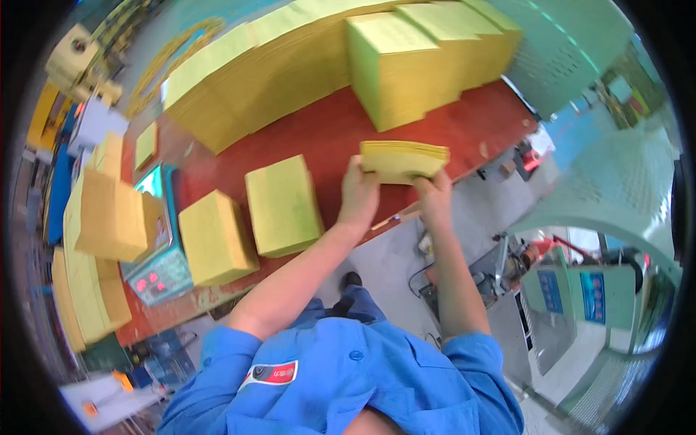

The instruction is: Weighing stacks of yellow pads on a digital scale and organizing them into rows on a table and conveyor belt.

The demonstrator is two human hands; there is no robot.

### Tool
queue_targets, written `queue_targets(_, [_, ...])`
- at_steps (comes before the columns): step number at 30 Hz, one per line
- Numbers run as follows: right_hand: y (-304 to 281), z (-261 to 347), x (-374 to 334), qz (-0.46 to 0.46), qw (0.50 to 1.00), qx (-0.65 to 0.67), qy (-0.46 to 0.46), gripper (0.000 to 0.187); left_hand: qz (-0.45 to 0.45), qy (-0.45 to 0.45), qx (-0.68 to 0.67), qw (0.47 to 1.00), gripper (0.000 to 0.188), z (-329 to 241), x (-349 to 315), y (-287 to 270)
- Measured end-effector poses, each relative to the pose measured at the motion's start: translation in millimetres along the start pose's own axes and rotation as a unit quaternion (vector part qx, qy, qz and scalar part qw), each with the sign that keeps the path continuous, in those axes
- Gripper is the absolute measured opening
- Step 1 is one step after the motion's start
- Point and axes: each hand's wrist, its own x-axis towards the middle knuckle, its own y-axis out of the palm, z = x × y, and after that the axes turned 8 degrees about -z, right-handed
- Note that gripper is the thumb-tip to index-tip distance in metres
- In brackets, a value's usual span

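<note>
Two hands, one left hand (359, 197) and one right hand (435, 194), with one wad (403, 156). One table (326, 138), one scale (159, 272), two separate blocks (283, 210), one thin pile (146, 146), at least three stacks (391, 80) at back right. The back row (254, 80) and left-hand piles (81, 290) merge too closely to count. Two posters (593, 297), one badge (279, 373), one shoe (352, 279).
</note>
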Motion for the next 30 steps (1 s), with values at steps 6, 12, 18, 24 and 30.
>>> queue_targets(6, [-16,95,-64,0.02,0.999,0.039,-0.004,0.033,0.149,0.113,0.044,0.981,0.02,-102,-55,-57])
queue_targets(12, [85,141,-95,0.309,0.947,-0.05,0.07,0.031,0.01,0.052,0.184,0.981,0.015,-162,-69,-196])
queue_targets(18, [238,92,-111,0.478,0.866,-0.07,0.126,0.037,-0.117,-0.129,0.071,0.982,0.025,-165,-60,-336])
queue_targets(24, [273,47,-118,0.485,0.856,-0.076,0.162,0.038,-0.138,-0.216,0.068,0.964,0.028,-134,-52,-376])
queue_targets(30, [253,59,-121,0.475,0.854,-0.001,0.213,0.039,-0.109,-0.176,-0.034,0.978,0.028,-140,-47,-371])
